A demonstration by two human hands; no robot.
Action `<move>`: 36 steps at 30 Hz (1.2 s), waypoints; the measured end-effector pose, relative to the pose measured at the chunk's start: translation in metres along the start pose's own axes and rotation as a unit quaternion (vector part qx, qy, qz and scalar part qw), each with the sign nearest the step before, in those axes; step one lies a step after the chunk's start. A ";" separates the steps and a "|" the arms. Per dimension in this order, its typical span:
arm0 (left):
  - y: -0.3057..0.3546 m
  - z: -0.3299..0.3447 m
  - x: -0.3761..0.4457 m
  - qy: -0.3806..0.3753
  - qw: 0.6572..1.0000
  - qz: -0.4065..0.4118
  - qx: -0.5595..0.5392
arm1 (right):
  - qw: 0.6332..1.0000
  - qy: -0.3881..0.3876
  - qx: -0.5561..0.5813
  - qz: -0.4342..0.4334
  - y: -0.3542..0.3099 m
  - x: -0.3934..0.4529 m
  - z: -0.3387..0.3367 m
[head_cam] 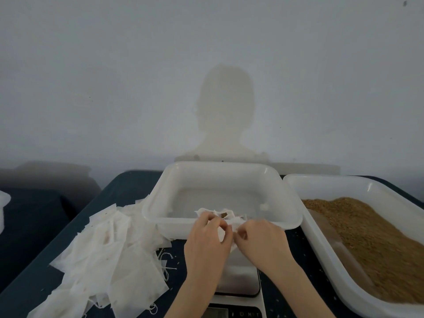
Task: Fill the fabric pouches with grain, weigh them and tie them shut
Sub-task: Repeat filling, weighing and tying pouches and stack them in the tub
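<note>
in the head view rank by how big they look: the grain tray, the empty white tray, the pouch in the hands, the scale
1. grain tray, though it sits nearer and is cut off by the frame
2. empty white tray
3. scale, partly hidden by the arms, so unsure
4. pouch, mostly covered by the left hand and right hand

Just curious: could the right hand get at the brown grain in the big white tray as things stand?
Probably not at once: the right hand and left hand both pinch a white fabric pouch. The brown grain lies uncovered beside it.
</note>
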State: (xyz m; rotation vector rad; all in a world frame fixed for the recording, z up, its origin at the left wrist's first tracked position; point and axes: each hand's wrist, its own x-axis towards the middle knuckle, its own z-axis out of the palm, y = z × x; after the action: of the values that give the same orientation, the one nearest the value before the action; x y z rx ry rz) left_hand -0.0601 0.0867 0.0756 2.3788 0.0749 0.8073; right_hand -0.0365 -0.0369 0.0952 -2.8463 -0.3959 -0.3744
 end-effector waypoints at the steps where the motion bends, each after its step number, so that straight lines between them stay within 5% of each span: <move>1: -0.001 0.002 -0.001 0.001 1.000 0.006 0.000 | 1.000 -0.016 0.001 -0.004 0.002 0.001 -0.001; 7: -0.006 0.012 -0.001 -0.037 0.992 0.104 -0.065 | 0.994 -0.090 0.053 -0.027 0.009 0.003 -0.011; 11: -0.015 0.007 0.003 -0.198 0.948 0.083 -0.234 | 0.976 -0.143 0.163 -0.020 0.017 0.006 -0.025; 15: -0.019 0.010 0.008 -0.316 0.929 0.068 -0.181 | 0.977 -0.125 0.171 -0.018 0.024 0.008 -0.035; 25: -0.018 0.027 0.010 -0.247 0.954 0.081 -0.153 | 0.990 -0.102 0.060 -0.071 0.034 -0.001 -0.050; 32: -0.013 0.037 0.017 -0.275 0.948 0.079 -0.141 | 0.961 -0.108 0.247 -0.065 0.067 0.003 -0.060; 36: 0.000 0.046 0.022 -0.286 0.946 0.081 -0.131 | 0.973 -0.045 0.226 -0.013 0.111 0.002 -0.072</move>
State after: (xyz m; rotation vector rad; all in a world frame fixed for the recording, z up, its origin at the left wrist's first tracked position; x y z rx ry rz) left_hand -0.0163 0.0671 0.0589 2.2841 -0.4430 0.1533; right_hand -0.0180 -0.1597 0.1412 -2.4186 -0.4670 -0.1354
